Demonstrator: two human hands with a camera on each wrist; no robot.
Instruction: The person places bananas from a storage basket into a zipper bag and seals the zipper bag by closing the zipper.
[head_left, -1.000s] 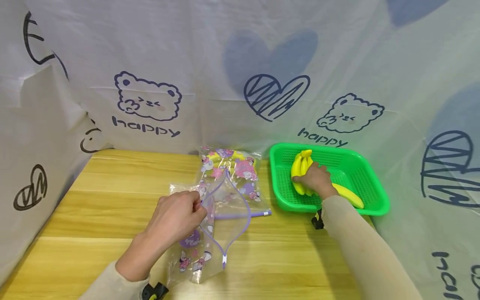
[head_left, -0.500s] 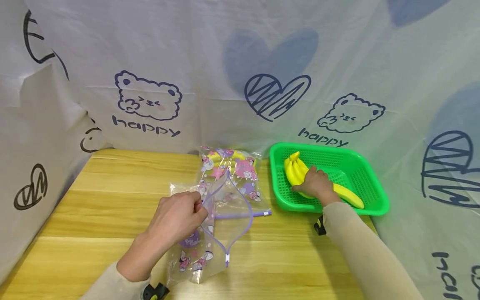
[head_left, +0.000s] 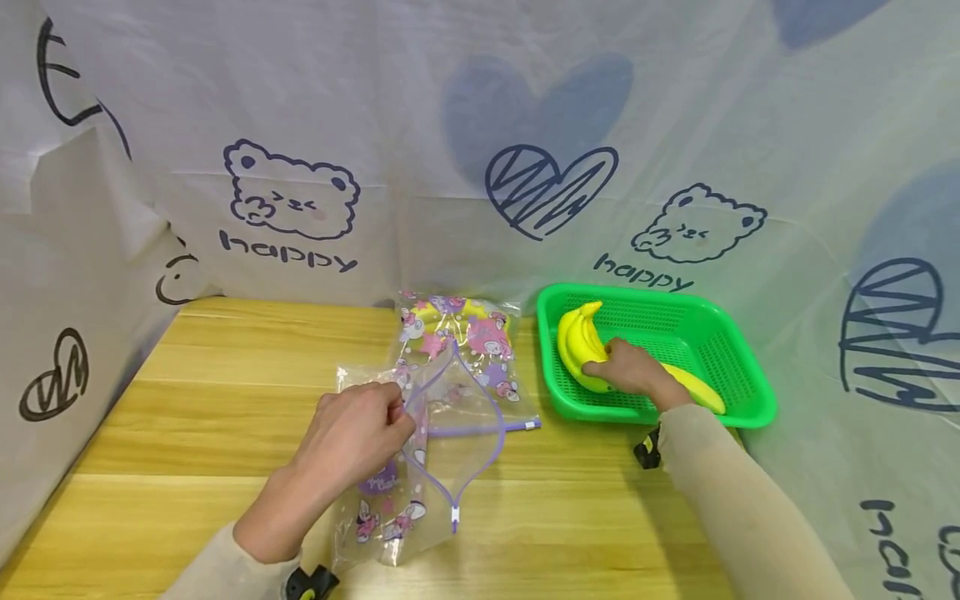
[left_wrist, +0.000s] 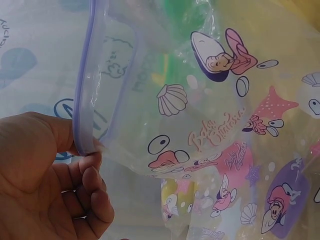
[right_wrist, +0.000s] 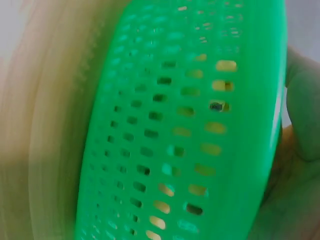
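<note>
My left hand (head_left: 360, 425) pinches the rim of a clear zip bag (head_left: 480, 467) with a purple slider strip, its mouth spread wide. In the left wrist view, thumb and fingers (left_wrist: 92, 175) nip the purple edge of the bag, which is printed with shells and cartoon figures. My right hand (head_left: 630, 367) reaches into a green basket (head_left: 761, 400) and grips the lower right part of a yellow bunch of bananas (head_left: 576, 342). The basket wall hides most of that hand in the right wrist view, with yellow showing through its holes.
Behind the open bag lies a second printed zip bag (head_left: 495, 375) with something yellow inside. A single banana (head_left: 697, 390) rests in the basket, right of the bunch. Everything stands on a wooden table (head_left: 225, 400), with a patterned cloth (head_left: 420, 125) hanging behind.
The bunch of bananas has turned and shifted left in the basket, with its stem tipping leftward. My right hand moved along with it. The left hand keeps its pinch on the bag.
</note>
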